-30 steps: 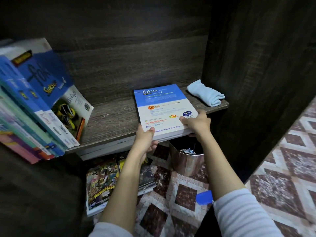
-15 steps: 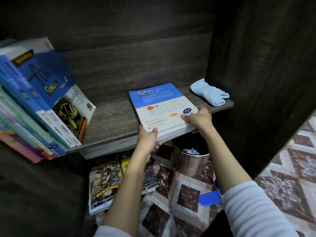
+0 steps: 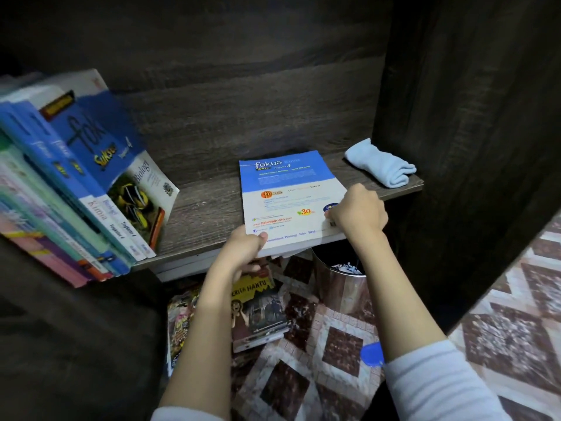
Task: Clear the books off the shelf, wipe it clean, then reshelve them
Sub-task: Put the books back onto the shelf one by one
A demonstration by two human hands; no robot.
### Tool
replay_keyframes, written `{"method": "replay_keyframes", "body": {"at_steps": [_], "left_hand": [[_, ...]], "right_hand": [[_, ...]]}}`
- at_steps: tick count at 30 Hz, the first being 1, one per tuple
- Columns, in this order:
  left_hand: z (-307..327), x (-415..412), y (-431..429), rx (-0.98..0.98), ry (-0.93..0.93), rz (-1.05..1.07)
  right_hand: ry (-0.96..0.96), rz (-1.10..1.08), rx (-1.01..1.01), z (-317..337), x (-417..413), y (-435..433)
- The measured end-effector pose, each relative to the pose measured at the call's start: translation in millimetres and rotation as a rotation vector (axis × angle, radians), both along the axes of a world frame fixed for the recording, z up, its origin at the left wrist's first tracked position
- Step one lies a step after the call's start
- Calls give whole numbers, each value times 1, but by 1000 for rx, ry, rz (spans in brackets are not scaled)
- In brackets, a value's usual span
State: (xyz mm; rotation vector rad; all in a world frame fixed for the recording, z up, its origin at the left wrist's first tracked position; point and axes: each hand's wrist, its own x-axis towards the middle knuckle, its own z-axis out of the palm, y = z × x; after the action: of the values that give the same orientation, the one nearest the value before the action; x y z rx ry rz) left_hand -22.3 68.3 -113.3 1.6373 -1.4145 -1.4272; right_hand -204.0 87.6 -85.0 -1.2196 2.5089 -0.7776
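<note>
Dark wood-grain shelf (image 3: 206,208) inside a dark cabinet; patterned tile floor (image 3: 343,344) below the shelf. Flat at the shelf's front edge, cover up: blue-and-white Fokus book (image 3: 288,189), its near edge jutting past the shelf's lip. At the book's near left corner, left hand (image 3: 243,247), grip closed on the book, thumb on top and fingers underneath. At the near right corner, right hand (image 3: 358,211), grip curled round the book's edge. Leaning at the shelf's left end: row of textbooks (image 3: 91,177), spines tilted. At the shelf's right end, apart from the book: folded pale blue cloth (image 3: 382,168). Under the shelf, on the floor: metal bin (image 3: 340,287) and comic books (image 3: 258,308).
</note>
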Motion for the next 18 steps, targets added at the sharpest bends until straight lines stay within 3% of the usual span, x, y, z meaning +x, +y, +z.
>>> {"method": "replay_keyframes", "body": {"at_steps": [3, 8, 13, 18], "left_hand": [[-1, 18, -7, 96, 130, 72], [-3, 38, -6, 217, 282, 144], [-8, 53, -14, 67, 134, 256], [-5, 48, -10, -42, 101, 261]], "right_hand": [[-76, -7, -59, 0, 4, 4], [-470, 21, -92, -7, -5, 4], [-940, 185, -106, -9, 14, 5], [-1171, 300, -44, -8, 26, 1]]}}
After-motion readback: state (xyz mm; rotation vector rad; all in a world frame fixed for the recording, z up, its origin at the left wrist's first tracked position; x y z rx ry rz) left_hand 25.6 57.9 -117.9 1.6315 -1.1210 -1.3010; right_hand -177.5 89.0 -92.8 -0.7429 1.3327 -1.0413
